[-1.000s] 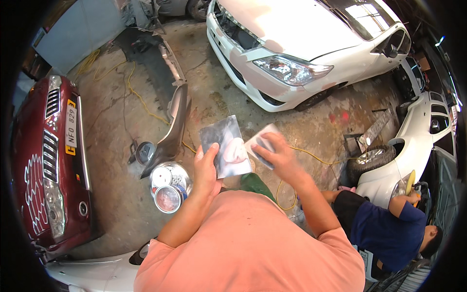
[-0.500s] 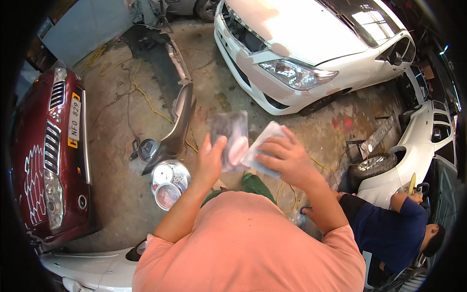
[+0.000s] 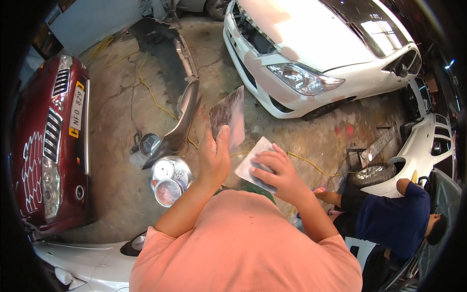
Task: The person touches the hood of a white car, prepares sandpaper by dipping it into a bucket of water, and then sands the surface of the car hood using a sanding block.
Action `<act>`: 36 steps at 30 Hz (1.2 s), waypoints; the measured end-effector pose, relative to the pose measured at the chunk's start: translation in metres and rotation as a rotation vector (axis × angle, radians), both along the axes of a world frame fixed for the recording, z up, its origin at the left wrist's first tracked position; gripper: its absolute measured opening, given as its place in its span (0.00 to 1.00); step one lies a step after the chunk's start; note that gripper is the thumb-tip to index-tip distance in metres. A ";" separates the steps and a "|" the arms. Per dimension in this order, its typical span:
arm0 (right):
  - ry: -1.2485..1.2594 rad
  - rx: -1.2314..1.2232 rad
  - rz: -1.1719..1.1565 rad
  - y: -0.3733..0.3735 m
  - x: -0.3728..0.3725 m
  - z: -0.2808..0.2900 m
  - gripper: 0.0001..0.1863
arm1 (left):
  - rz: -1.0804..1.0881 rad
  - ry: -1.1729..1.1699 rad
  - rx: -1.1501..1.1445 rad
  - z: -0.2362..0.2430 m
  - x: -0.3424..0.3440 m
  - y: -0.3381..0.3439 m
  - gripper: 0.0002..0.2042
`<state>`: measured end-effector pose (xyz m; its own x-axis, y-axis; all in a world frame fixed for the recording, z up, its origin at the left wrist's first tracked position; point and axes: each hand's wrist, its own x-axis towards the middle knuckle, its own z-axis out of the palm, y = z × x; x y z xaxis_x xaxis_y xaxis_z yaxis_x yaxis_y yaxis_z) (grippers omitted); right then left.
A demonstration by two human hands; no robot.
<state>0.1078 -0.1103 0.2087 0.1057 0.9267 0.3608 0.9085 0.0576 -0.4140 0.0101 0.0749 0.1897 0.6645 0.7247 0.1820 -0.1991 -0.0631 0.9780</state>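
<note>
Maroon car (image 3: 36,160) at left, then open tin (image 3: 168,193) on the floor, near left of the person. Left hand (image 3: 215,163) clamped on tilted plate (image 3: 230,116) with pink smear, center; just right, apart from it, right hand (image 3: 279,176) gripping pale flat piece (image 3: 246,164). White car (image 3: 306,44) far right, person in dark blue shirt (image 3: 389,219) near right.

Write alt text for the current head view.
The left hand holds a smeared plate and the right hand a whitish flat piece, above a concrete floor. Around them are a patchy white car, a dark red vehicle, round containers and another person.
</note>
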 end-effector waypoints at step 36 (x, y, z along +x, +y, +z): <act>0.347 -0.054 -0.232 0.139 0.335 -0.106 0.31 | 0.188 -0.130 -0.707 -0.073 0.241 0.142 0.24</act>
